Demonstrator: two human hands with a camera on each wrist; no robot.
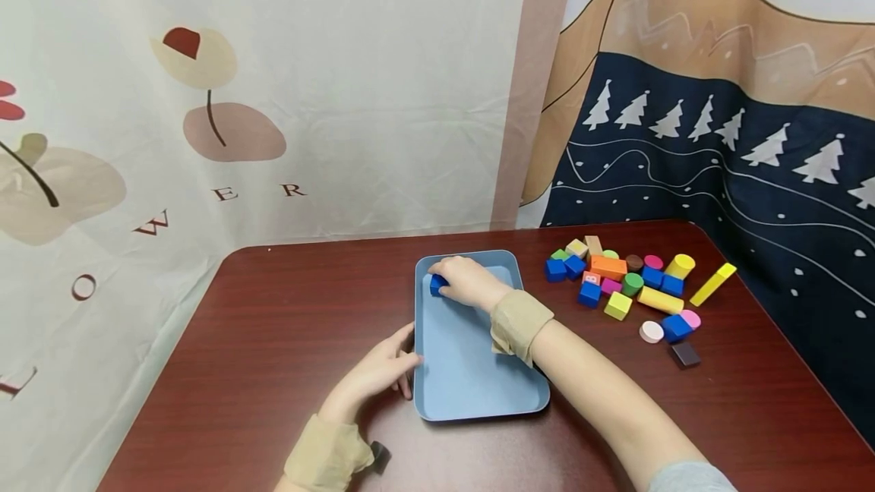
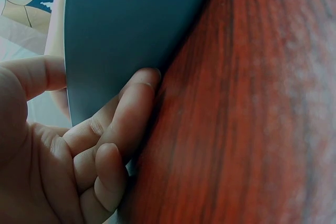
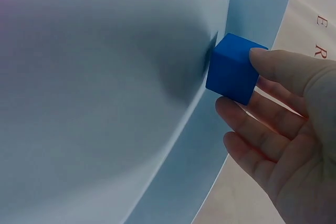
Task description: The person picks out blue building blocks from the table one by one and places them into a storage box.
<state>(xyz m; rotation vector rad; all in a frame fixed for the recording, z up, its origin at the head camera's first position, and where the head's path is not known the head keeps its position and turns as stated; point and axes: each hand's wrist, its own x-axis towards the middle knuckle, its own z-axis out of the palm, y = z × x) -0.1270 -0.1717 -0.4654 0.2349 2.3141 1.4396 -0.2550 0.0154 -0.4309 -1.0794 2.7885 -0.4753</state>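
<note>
A light-blue rectangular tray lies on the dark red-brown table. My right hand reaches over its far left part and pinches a blue cube between thumb and fingers. In the right wrist view the cube is at the tray's inner wall, close to the tray floor. My left hand holds the tray's left side, the thumb hooked over the rim and the other fingers against the outer wall. The thumb's tip is hidden behind the rim in the left wrist view.
Right of the tray lies a loose group of coloured blocks, among them an orange block, a yellow cylinder, a green cylinder and several blue cubes. A dark brown block lies nearest the front. Printed curtains hang behind the table.
</note>
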